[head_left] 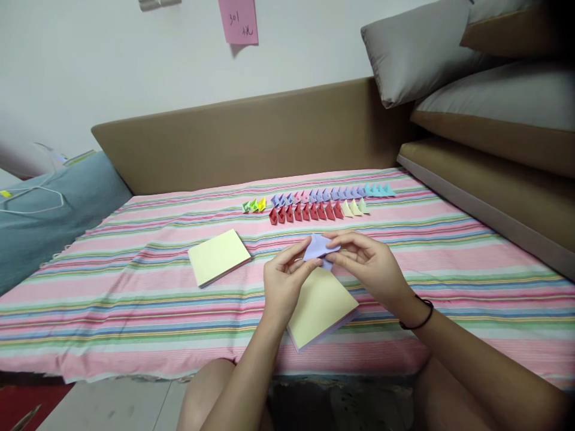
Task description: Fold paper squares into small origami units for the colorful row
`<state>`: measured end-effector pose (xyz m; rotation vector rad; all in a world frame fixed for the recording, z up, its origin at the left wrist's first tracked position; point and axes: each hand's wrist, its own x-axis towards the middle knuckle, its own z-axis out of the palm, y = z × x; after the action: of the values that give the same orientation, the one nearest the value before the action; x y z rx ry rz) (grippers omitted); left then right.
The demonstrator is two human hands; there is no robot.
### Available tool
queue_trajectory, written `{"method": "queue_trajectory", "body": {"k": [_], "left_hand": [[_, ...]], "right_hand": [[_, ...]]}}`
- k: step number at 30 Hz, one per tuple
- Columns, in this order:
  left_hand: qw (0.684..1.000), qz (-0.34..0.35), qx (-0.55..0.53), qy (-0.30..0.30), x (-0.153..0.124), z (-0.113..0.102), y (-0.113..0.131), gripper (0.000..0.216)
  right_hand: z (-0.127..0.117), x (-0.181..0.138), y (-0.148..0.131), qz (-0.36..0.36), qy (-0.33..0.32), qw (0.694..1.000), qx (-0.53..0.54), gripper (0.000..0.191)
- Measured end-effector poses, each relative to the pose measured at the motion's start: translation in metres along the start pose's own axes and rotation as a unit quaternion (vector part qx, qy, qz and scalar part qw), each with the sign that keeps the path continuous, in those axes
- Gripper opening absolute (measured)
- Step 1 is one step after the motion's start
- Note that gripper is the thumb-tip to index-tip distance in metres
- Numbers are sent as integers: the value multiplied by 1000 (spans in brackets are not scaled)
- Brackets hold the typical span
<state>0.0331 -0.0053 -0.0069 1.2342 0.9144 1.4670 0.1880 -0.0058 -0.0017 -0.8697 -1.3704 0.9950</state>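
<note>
Between both hands is a partly folded piece of lavender origami paper (318,244), held up over a stack of paper. My left hand (286,272) pinches its left side with thumb and fingers. On the right side, my right hand (366,258) grips the same paper, thumb below and fingers above. Under the hands lies a stack of square sheets (321,308), pale yellow on top with lavender edges showing beneath. Farther back stand two rows of small folded paper boats, among them red boats (306,212) in front and lavender boats (345,193) behind.
A second stack of pale yellow paper (220,256) lies to the left on the striped cloth (148,287). Cushions (489,131) pile up at the right, and a brown backrest (242,140) runs along the wall. A pink note (239,23) hangs above.
</note>
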Motion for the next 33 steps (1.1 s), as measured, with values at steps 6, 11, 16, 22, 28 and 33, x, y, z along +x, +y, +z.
{"method": "queue_trajectory", "body": {"k": [6,11,16,22,28,33], "left_hand": [[1000,-6,4,3,0,-1,-2,37],[1000,3,18,22,-2,2,-5,30],[996,37,70,41,-5,4,-6,25],[990,64,113,47,-8,6,-8,20],[992,50,100,51,-8,8,-8,20],[994,33,87,62,-8,9,-7,20]], "right_hand": [[-3,1,-3,24,13,999,-38,17],[1,-1,1,48,46,998,3,19],[8,-3,0,49,60,997,5,21],[9,-3,0,56,89,994,-8,25],[9,-5,2,51,91,994,-19,25],[9,-6,4,49,89,995,-10,22]]}}
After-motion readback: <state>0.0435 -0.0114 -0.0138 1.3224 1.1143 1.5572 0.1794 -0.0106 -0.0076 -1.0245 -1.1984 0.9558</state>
